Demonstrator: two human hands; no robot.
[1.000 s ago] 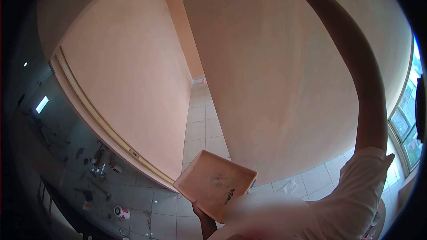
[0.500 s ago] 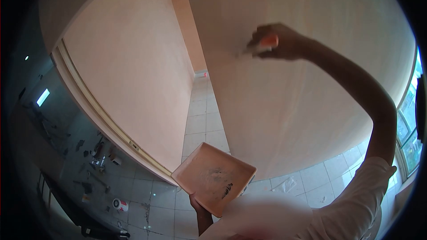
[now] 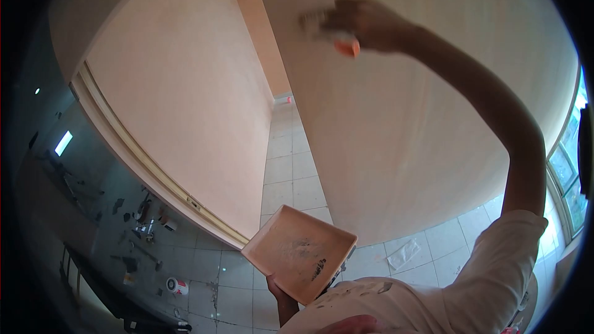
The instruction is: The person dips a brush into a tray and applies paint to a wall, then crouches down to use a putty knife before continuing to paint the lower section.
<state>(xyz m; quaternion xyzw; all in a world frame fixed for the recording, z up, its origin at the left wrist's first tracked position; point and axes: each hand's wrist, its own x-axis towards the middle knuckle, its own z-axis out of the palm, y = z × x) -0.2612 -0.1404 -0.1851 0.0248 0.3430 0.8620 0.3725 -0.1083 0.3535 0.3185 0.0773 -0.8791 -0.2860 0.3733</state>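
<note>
Right arm: raised in front of the body, bent at the elbow, the forearm running up and leftward across the curved wall (image 3: 402,148).
Right hand (image 3: 374,26): high at the wall, knuckles toward the left of the view, fingers curled round the hand tool (image 3: 314,21); motion blur hides the exact finger placement.
Left hand (image 3: 281,292): low, coming up from below, closed on the near-left edge of the tray (image 3: 303,250), with the fingers partly hidden beneath it.
Tool direction: pale, blurred head points left; the orange part (image 3: 348,47) shows below the fingers, at the lower right.
Tool long axis: seems to slope from upper left to lower right; blur leaves the precise angle and any wall contact unclear.
Tray position: held in front of the torso, above the tiled floor (image 3: 294,170), well below the right hand.
Tray direction: open face up toward the camera, one corner pointing away; nearly square in this view, so its long axis cannot be told.
Tray surface: dark marks at the middle and toward the right side.
</note>
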